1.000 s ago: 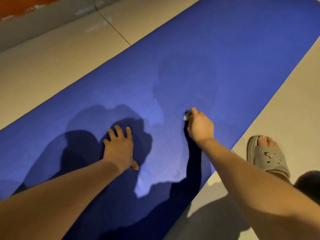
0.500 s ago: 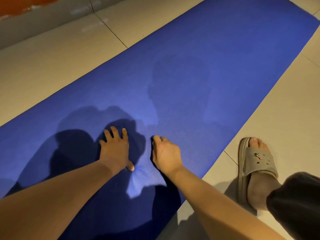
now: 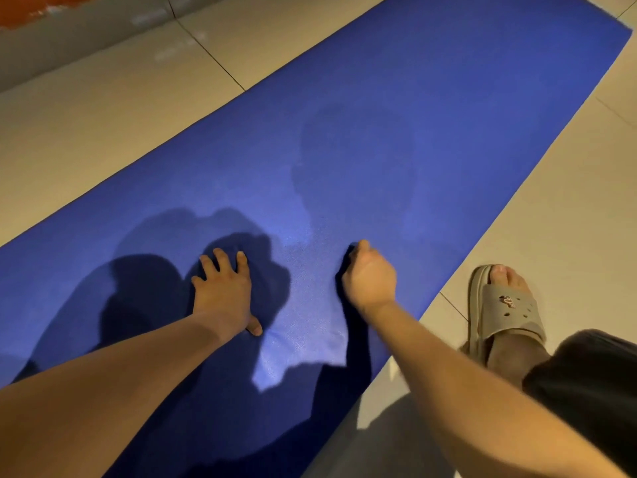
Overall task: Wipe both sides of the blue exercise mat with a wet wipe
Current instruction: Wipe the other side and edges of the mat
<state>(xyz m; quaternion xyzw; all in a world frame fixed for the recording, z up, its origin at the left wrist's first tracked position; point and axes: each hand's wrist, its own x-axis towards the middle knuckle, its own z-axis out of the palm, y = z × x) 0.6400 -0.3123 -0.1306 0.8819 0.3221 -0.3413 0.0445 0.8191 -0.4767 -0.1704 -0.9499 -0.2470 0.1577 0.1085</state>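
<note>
Your left hand [image 3: 224,298] flat, fingers spread: pins mat [image 3: 431,132] against sliding. Your right hand [image 3: 370,279] curled on mat; wipe hidden, grip unconfirmed.

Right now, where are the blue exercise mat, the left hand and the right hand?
blue exercise mat [image 3: 431,108], head view, bare far surface.
left hand [image 3: 224,294], head view, back of the hand, flat on the mat.
right hand [image 3: 370,279], head view, back of the hand, fingers curled.
</note>
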